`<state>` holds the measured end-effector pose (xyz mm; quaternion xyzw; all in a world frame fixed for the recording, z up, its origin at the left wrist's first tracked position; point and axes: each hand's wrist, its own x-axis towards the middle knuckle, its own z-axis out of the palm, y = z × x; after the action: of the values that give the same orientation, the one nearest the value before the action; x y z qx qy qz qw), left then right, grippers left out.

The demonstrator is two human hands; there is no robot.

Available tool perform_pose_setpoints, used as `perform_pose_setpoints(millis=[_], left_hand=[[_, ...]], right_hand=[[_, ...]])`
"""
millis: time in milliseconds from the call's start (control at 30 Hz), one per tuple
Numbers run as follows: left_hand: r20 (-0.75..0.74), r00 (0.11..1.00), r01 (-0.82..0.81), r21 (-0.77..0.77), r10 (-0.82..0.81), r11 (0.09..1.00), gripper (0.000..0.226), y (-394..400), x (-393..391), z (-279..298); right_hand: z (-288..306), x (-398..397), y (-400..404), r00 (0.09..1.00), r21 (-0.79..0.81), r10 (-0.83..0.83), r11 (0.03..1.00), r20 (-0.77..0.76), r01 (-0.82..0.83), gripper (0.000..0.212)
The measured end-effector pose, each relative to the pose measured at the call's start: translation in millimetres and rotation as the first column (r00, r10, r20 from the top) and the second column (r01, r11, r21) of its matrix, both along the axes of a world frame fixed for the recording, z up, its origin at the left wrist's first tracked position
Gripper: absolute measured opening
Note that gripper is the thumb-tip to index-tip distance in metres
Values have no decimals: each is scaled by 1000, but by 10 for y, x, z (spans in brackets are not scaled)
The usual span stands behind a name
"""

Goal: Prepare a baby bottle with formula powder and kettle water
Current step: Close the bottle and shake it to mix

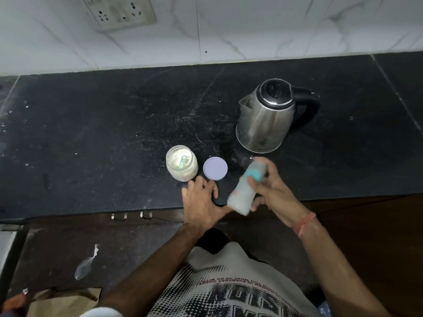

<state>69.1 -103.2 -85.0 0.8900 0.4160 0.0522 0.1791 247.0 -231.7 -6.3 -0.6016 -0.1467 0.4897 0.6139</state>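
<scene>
My right hand (272,186) grips a baby bottle (246,191) with a teal collar, tilted above the counter's front edge and blurred by motion. An open jar of formula powder (182,165) with a small scoop inside stands on the black counter (103,133). Its lilac lid (215,168) lies flat to the right of the jar. My left hand (201,200) rests on the counter edge just in front of the jar and lid, fingers spread, holding nothing. A steel kettle (265,117) with a black lid and handle stands behind the bottle, at the right.
A wall socket (121,12) sits on the white tiled wall at the back left. Drawer handles (131,216) show under the counter edge. A plastic scrap (85,266) and a brown bag (66,300) lie on the floor at the lower left.
</scene>
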Motion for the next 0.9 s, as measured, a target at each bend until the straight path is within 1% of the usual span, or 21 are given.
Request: perform_pose_setpoints(millis=[33, 67, 133, 167, 233, 267, 367, 400, 467, 500, 533, 567, 600, 633, 700, 733, 767, 833, 867, 900], left_hand=[[14, 1000, 1, -1, -1, 1000, 76, -1, -6, -3], [4, 1000, -1, 1, 1, 1000, 78, -2, -3, 0], [-38, 999, -12, 7, 12, 1000, 84, -1, 20, 13], [-36, 999, -15, 5, 15, 1000, 84, -3, 23, 17], [20, 1000, -13, -5, 13, 1000, 78, -9, 1, 11], [33, 999, -10, -6, 11, 1000, 77, -8, -10, 2], [-41, 999, -14, 2, 14, 1000, 84, 5, 24, 17], [-34, 999, -15, -5, 15, 1000, 84, 4, 30, 19], [27, 1000, -15, -14, 15, 1000, 77, 3, 6, -3], [35, 999, -13, -13, 14, 1000, 75, 2, -6, -11], [19, 1000, -14, -11, 14, 1000, 78, 1, -8, -9], [-9, 1000, -16, -11, 16, 1000, 81, 2, 4, -1], [-30, 999, -18, -14, 17, 1000, 84, 2, 17, 16], [-32, 999, -16, -17, 16, 1000, 84, 2, 23, 26], [4, 1000, -9, -21, 9, 1000, 78, 1, 5, 11], [11, 1000, -5, -17, 5, 1000, 77, 4, -4, 2], [-4, 1000, -4, -9, 4, 1000, 79, 7, -4, 7], [-56, 998, -7, -11, 6, 1000, 85, 6, 16, 37], [-66, 998, -4, -17, 3, 1000, 86, 5, 26, 51], [-58, 998, -3, -26, 2, 1000, 85, 4, 22, 55]], right_hand=[[-6, 5, -6, 999, 15, 54, 998, 7, -54, 67], [1, 13, -7, 1000, 29, -2, 1000, -5, 2, 67], [20, 61, -8, 980, 39, -197, 979, -22, 198, 64], [32, 83, -15, 982, 33, -189, 982, 0, 189, 65], [48, 95, -36, 999, 22, 15, 1000, 37, -16, 67], [43, 96, -56, 998, 33, 53, 998, 33, -54, 67], [35, 135, -67, 982, 46, -188, 981, -24, 189, 62], [61, 124, -63, 988, 30, -154, 987, -24, 155, 61], [77, 103, -76, 995, 10, 96, 995, -10, -96, 64], [78, 94, -91, 990, 29, 141, 990, -10, -140, 67], [77, 92, -81, 997, 49, 75, 996, -21, -74, 67], [86, 102, -66, 997, 60, -53, 997, -57, 57, 66], [83, 121, -53, 987, 68, -147, 986, -66, 151, 66], [98, 130, -39, 987, 62, -154, 986, -52, 157, 66], [116, 143, -42, 999, 54, 53, 997, -9, -53, 70], [109, 167, -66, 994, 73, 112, 991, 0, -112, 71], [103, 206, -79, 997, 95, 73, 993, -5, -72, 72], [153, 283, -73, 993, 109, -113, 987, -45, 118, 71], [177, 311, -74, 991, 102, -121, 987, -50, 125, 70], [213, 310, -79, 997, 90, -42, 995, -63, 48, 70]])
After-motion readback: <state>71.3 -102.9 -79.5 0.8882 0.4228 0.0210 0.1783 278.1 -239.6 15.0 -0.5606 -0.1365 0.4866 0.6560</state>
